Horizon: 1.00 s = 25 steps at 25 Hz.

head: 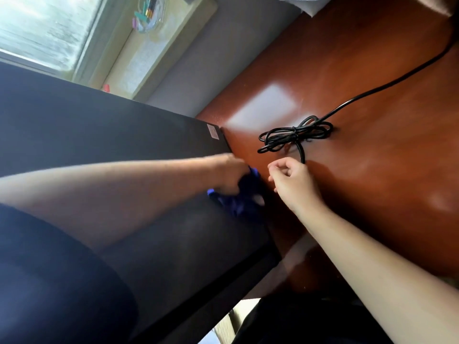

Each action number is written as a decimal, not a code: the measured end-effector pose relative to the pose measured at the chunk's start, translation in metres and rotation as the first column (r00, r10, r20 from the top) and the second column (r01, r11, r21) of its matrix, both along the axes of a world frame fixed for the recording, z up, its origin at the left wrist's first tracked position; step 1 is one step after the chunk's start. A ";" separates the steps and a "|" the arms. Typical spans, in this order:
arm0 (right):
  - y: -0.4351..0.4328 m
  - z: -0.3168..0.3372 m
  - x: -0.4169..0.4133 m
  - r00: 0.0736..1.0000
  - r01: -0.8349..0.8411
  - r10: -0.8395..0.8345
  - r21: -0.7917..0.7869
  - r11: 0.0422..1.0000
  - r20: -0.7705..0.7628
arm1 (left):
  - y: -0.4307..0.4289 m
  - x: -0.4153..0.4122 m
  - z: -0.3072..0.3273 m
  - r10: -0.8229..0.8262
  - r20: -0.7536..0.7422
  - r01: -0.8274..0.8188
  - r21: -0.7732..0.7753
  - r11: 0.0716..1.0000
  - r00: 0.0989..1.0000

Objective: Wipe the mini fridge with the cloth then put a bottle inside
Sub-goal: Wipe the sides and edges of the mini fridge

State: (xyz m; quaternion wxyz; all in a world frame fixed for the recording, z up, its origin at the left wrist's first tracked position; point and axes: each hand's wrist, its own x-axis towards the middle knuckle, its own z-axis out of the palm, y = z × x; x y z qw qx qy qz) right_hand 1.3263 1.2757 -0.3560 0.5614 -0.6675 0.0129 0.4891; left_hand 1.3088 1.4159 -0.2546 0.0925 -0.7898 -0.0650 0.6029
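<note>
The black mini fridge (104, 135) fills the left half of the tilted view, standing on a reddish-brown table. My left hand (228, 173) presses a dark blue cloth (239, 198) against the fridge's side near its lower edge. My right hand (290, 181) hovers just right of the cloth above the table, fingers loosely curled with nothing in them. No bottle is in view.
A bundled black power cord (295, 135) lies on the glossy table (372, 182) just beyond my right hand, its lead running off to the upper right. A window sill (154, 45) with a clear container of small items sits behind the fridge.
</note>
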 end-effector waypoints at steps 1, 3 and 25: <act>0.003 0.003 -0.001 1.000 -0.011 0.011 0.016 1.000 0.007 | 0.022 0.012 0.006 -0.030 0.039 0.027 0.085 0.996 0.999; 0.009 0.013 -0.001 1.000 -0.022 0.022 0.051 0.998 0.008 | 0.059 0.035 0.026 -0.036 0.108 0.009 0.242 0.970 0.994; -0.014 0.071 0.035 0.967 -0.251 0.244 0.112 0.962 0.070 | 0.036 0.009 0.022 0.110 0.448 -0.289 0.354 0.889 0.887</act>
